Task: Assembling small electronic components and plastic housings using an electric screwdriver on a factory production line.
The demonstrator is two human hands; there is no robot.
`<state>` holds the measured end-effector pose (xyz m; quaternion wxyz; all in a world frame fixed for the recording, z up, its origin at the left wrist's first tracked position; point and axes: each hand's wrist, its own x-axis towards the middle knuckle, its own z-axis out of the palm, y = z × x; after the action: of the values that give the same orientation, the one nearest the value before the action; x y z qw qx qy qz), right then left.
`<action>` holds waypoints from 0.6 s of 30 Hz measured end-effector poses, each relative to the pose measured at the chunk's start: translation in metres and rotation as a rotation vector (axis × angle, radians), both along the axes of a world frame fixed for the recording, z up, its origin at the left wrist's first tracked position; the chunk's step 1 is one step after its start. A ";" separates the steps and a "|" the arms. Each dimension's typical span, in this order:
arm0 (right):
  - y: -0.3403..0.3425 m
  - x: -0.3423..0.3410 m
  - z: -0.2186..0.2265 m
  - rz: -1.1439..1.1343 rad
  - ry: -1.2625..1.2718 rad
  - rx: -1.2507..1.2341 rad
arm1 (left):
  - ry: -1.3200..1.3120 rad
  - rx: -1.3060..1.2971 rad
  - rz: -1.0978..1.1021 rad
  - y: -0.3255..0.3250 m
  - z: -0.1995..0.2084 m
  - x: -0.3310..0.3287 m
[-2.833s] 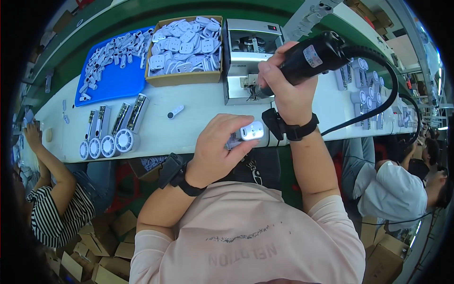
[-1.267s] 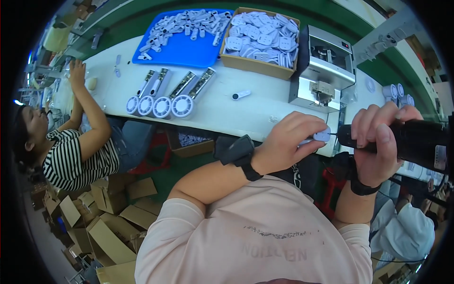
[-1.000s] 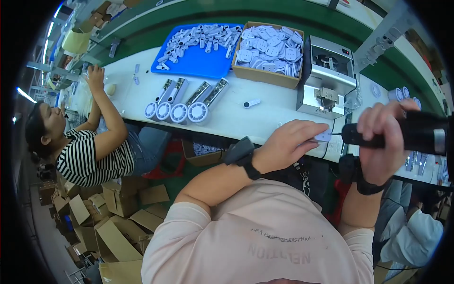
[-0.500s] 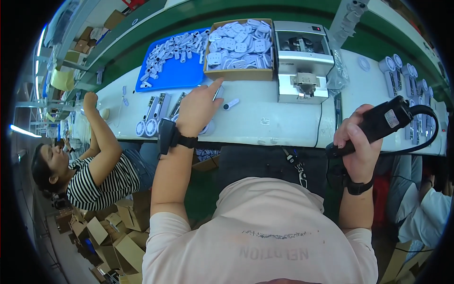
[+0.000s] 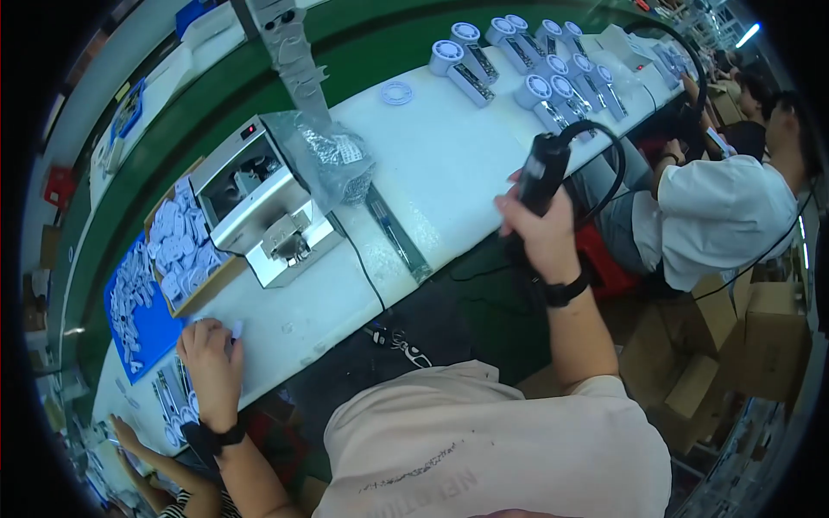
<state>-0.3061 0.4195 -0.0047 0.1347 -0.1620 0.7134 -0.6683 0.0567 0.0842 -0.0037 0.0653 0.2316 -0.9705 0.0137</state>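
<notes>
My right hand (image 5: 542,229) is closed round a black electric screwdriver (image 5: 546,173), held upright above the table with a thick black cable looping from its top. My left hand (image 5: 211,367) is low over the table at the left, fingers curled and thumb drawn in. A small white plastic part (image 5: 237,330) sticks out at its fingertips, its other end hidden by them. Beside that hand stand several white housings (image 5: 170,393) with circuit boards, partly covered by it. A silver screw feeder (image 5: 268,207) is on the table between my hands.
A cardboard box (image 5: 200,289) of white plastic covers and a blue tray (image 5: 157,321) of small white parts lie at the left. Several housings with round heads (image 5: 471,82) stand far right. A plastic bag (image 5: 332,155) lies beside the feeder. Co-workers sit on both sides.
The view has turned toward the right, showing more of the table there. The small white part, lying apart from my left hand before, is now at its fingertips. The screwdriver has swung from sideways to upright.
</notes>
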 end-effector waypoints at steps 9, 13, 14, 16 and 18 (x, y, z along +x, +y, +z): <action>0.114 -0.234 -0.084 -0.465 0.599 0.940 | 0.194 0.269 -0.105 0.017 -0.011 -0.053; 0.115 -0.265 -0.111 -0.364 0.621 0.842 | 0.061 0.068 0.087 0.028 -0.023 -0.045; 0.109 -0.258 -0.101 -0.348 0.481 0.835 | 0.055 0.058 0.109 0.025 -0.025 -0.042; 0.100 -0.249 -0.092 -0.325 0.352 0.824 | 0.059 -0.003 0.157 0.020 -0.025 -0.041; 0.099 -0.247 -0.092 -0.326 0.315 0.826 | 0.067 -0.032 0.181 0.014 -0.022 -0.035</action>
<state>-0.5526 0.5183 -0.0965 -0.0288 -0.0800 0.9474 -0.3085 0.0218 0.0982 -0.0258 0.0998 0.3178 -0.9425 0.0275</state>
